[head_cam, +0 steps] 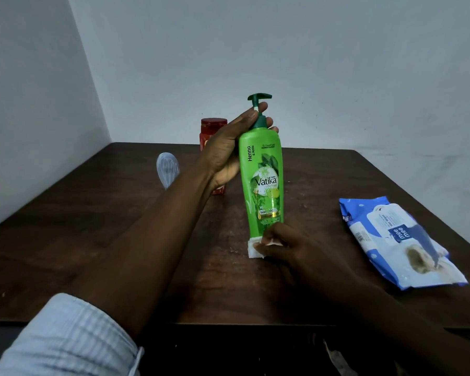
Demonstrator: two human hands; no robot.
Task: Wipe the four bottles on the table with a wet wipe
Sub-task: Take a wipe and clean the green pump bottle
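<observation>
The dark brown wooden table [92,226] carries a blue-and-white wet-wipe pack [399,240] on its right side. At the centre, a tall green plastic pump bottle [263,180] stands slightly tilted; the left hand [228,150] curls its fingers round its shoulder and neck. The right hand [291,251] pinches a white wet wipe [254,248] against the bottle's base. Behind the left hand are a red-capped red bottle [213,128] and a pale translucent container [168,168].
</observation>
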